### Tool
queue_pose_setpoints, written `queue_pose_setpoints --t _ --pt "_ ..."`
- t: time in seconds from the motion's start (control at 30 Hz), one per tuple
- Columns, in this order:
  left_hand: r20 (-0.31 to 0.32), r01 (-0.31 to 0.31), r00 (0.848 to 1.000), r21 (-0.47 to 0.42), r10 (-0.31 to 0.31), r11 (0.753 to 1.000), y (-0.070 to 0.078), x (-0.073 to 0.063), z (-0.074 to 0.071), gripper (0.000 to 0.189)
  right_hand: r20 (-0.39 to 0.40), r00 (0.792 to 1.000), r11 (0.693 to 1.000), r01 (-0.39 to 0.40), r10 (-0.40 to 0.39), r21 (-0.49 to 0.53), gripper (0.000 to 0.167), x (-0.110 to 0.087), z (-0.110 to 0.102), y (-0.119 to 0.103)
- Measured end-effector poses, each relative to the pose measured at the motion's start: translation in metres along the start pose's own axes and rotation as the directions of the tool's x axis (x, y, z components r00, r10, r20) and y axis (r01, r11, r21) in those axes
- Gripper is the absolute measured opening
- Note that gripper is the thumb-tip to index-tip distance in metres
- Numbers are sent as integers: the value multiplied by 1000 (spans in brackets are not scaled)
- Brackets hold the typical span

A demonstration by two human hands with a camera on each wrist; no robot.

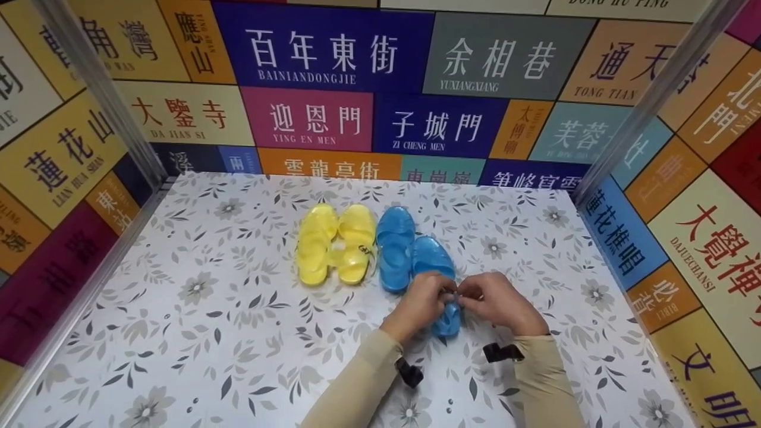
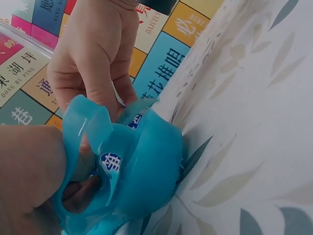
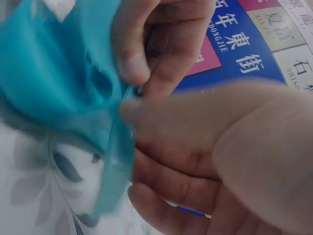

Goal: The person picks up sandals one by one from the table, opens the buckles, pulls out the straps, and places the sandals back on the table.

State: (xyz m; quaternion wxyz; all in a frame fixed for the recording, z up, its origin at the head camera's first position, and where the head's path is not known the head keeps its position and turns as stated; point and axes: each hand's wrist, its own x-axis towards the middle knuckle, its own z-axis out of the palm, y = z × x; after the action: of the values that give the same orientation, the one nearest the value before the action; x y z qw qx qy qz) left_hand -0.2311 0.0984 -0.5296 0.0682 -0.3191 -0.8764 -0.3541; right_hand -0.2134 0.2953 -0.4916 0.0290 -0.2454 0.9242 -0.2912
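A blue jelly sandal (image 1: 431, 257) lies toe away on the patterned table, its heel end near the hands. Above its rear part, my left hand (image 1: 421, 302) and right hand (image 1: 500, 302) meet fingertip to fingertip at the strap. The right wrist view shows my right thumb and fingers pinching the pale blue strap (image 3: 117, 171); left fingertips hold it just beside them. Seen from the left wrist, the left fingers reach in behind a loop of the sandal (image 2: 151, 169). Its mate, another blue sandal (image 1: 395, 246), sits just left. Fingers partly hide the strap's fastening.
Left of the blue pair stand two yellow sandals (image 1: 315, 244), side by side, the right one with dark marks. A floral white cloth (image 1: 196, 297) covers the table. Panels with Chinese lettering (image 1: 321, 47) close off the back and both sides, with clear corner posts.
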Motion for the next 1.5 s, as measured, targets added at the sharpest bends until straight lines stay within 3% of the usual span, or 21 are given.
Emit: queue_pose_setpoints --t 0.13,0.3,0.7,1.03,1.17,1.33,1.5 --pt "1 13 1000 -5 -13 1000 1 0 -1 13 22 1000 1000 -6 6 18 4 -1 -2 1" --pt "24 26 999 9 -26 1000 1 1 -3 11 39 998 998 59 -59 0 8 2 -2 2" --pt "50 9 999 30 -11 999 8 5 -10 16 -89 977 980 186 -191 -69 14 8 -5 -2" --pt "40 -29 999 -14 29 999 1 6 -12 13 -53 986 988 156 -157 -19 13 6 -2 -1" --pt "49 -23 998 -50 25 998 0 5 -14 12 -77 989 992 128 -128 -9 9 4 -3 1" --pt "62 17 998 -79 -12 997 -3 1 -14 13 -32 996 996 82 -81 39 4 1 -1 2" --pt "77 42 996 -108 -34 993 -3 0 -12 12 -37 997 996 75 -74 43 9 0 3 2"
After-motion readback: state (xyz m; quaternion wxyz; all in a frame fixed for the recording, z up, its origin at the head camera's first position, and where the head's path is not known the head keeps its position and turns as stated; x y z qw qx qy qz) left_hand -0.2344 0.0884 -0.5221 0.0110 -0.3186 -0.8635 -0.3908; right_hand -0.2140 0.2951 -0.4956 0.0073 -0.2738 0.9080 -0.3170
